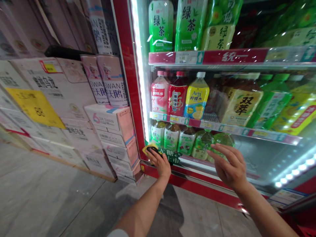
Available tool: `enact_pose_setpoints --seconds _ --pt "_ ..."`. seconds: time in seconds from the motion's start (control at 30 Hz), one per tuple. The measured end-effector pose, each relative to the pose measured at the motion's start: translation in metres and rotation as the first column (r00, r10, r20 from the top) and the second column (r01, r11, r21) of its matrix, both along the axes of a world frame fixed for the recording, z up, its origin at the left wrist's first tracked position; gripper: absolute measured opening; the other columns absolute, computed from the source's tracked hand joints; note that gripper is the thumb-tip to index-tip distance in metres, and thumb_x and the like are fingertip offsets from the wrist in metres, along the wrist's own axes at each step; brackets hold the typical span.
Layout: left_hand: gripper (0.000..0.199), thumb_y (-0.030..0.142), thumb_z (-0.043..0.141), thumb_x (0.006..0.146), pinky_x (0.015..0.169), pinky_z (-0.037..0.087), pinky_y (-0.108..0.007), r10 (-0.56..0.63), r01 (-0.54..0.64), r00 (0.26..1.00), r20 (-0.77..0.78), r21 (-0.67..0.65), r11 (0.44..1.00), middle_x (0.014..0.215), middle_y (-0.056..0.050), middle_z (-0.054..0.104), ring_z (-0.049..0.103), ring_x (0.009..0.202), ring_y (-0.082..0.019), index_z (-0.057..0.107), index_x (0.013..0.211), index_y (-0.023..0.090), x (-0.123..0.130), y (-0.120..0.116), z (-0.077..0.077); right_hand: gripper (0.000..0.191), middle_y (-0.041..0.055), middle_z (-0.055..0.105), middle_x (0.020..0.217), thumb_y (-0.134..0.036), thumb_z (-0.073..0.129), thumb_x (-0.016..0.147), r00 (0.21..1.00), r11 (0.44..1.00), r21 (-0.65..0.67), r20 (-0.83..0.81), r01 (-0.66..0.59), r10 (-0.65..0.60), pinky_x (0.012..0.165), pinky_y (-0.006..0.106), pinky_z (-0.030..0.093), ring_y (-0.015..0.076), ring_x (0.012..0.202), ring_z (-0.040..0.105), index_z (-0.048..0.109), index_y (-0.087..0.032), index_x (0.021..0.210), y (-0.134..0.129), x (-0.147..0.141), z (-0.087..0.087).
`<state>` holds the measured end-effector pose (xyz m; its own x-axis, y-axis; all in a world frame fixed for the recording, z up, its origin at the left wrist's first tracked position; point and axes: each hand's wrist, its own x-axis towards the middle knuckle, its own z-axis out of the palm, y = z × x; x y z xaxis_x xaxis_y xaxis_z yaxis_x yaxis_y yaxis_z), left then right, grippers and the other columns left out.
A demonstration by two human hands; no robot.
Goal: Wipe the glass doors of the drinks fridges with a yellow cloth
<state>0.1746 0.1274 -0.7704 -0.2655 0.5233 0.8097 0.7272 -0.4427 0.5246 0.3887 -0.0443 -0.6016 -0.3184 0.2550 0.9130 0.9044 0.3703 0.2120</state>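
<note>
My left hand (160, 163) presses a yellow and black cloth (151, 148) against the lower left corner of the glass front of a red-framed drinks cooler (158, 172). Its fingers lie over the cloth. To the right, my right hand (230, 166) is raised before the glass with its fingers apart and nothing in it. Behind the glass, small green tea bottles (172, 136) stand on the bottom level. A dark green sticker (172, 157) with white characters is on the glass just right of my left hand.
Large bottles (198, 95) fill the cooler's upper shelves. At the left stand stacked white and pink cartons (116, 125) with tall cans (112, 80) on top. A yellow price sign (37, 107) hangs on the cartons. Grey floor (81, 200) lies below.
</note>
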Motion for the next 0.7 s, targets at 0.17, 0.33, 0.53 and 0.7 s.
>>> enact_pose_setpoints --seconds 0.17,0.33,0.53,0.7 --pt "0.091 0.015 0.060 0.093 0.119 0.032 -0.068 -0.127 0.139 0.924 -0.360 0.008 0.990 0.168 -0.030 -0.003 0.000 0.155 -0.042 0.004 0.165 0.012 0.014 -0.030 -0.009 0.032 0.0077 0.075 0.119 -0.007 0.060 0.092 0.996 0.996 -0.033 0.046 0.078 -0.076 0.099 0.041 0.052 0.0232 0.115 0.068 0.070 -0.025 0.116 0.008 0.007 -0.018" --pt "0.092 0.009 0.071 0.085 0.122 0.028 -0.069 -0.146 0.303 0.777 -0.612 0.161 0.939 0.170 -0.022 0.009 0.008 0.155 -0.044 0.025 0.164 0.020 0.004 -0.018 -0.012 0.026 0.0057 0.077 0.120 -0.007 0.060 0.095 0.972 0.978 -0.132 0.192 0.160 -0.133 0.110 0.039 0.048 0.0198 0.119 0.068 0.073 -0.024 0.110 0.000 0.027 -0.050" --pt "0.080 0.000 0.064 0.083 0.131 0.023 -0.054 -0.194 0.498 0.674 -0.713 0.244 0.832 0.172 0.003 0.023 0.011 0.160 -0.031 0.049 0.152 0.038 0.038 -0.024 -0.004 0.032 0.0077 0.071 0.135 -0.006 0.057 0.096 0.941 0.939 -0.241 0.290 0.247 -0.174 0.124 0.047 0.036 0.0226 0.136 0.059 0.072 -0.021 0.120 -0.024 0.060 -0.077" --pt "0.072 0.004 0.064 0.085 0.133 0.018 -0.046 -0.176 0.587 0.607 -0.775 0.287 0.757 0.170 0.007 0.028 0.017 0.160 -0.025 0.055 0.147 0.037 0.069 -0.038 0.039 0.035 0.0063 0.066 0.143 -0.009 0.054 0.098 0.917 0.896 -0.305 0.336 0.323 -0.216 0.127 0.050 0.031 0.0226 0.137 0.058 0.070 -0.021 0.127 -0.051 0.086 -0.103"
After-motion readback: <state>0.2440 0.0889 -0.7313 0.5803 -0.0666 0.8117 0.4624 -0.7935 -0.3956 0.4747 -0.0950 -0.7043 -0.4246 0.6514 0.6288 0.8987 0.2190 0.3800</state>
